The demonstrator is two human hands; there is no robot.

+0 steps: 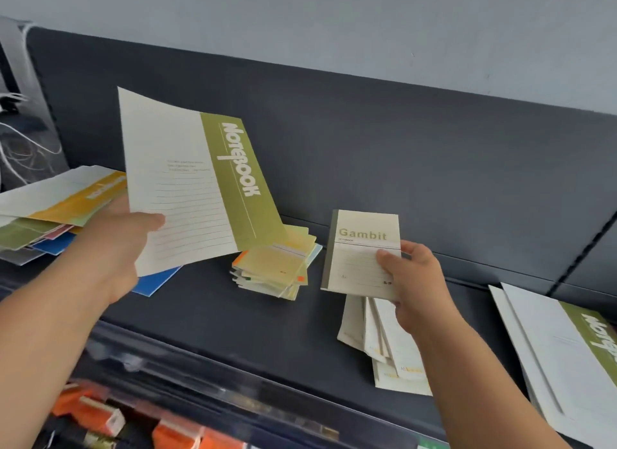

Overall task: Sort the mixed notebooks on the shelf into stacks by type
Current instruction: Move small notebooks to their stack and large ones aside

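My left hand (117,238) holds a large white notebook with an olive-green band (187,181), lifted above the dark shelf (233,315). My right hand (414,281) grips a small beige Gambit notebook (362,255), raised over a loose pile of small pale notebooks (384,341). Between my hands lies a stack of small yellow notebooks (277,265). At far right rests a stack of large white-and-green notebooks (567,355). A mixed pile of large notebooks (60,201), yellow, green, pink and blue, sits at the left.
A blue notebook (157,281) lies under the raised large one. The shelf's dark back panel (400,148) rises behind the stacks. Below the shelf front, orange packages (173,432) fill a lower level. White cords (20,141) hang at far left.
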